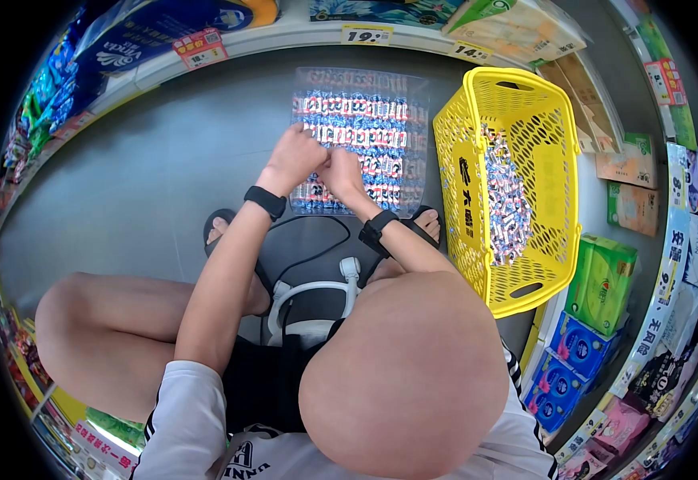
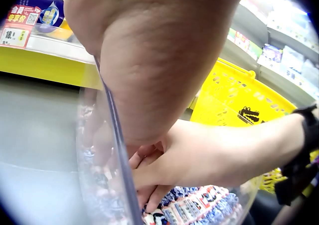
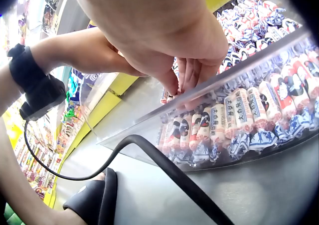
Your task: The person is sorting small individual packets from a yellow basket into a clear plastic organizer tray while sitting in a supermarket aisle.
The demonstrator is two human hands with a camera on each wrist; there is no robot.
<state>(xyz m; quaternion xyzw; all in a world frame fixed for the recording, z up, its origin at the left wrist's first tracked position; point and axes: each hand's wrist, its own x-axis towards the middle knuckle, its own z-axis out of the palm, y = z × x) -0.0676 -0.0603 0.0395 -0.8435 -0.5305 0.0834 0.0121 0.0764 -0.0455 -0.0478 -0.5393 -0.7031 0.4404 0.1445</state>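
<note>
Wrapped candies point(image 1: 357, 138) lie in neat rows inside a clear box point(image 1: 417, 172) on the floor. Both hands reach into its left part, close together. The left hand point(image 1: 297, 158) has its fingertips hidden from the head view; in the left wrist view only its bare skin point(image 2: 149, 60) fills the top. Beside it, the right hand point(image 1: 343, 176) points down. Its fairly straight fingers point(image 3: 192, 75) touch candies at the near wall in the right wrist view. Whether either hand pinches a candy is not visible.
A yellow basket point(image 1: 465, 188) with a loose heap of candies point(image 1: 509, 200) stands right of the box. Shelves with tissue packs point(image 1: 601, 284) line the right side. A black cable point(image 3: 164, 160) runs near the sandaled feet, by a white stool frame point(image 1: 351, 272).
</note>
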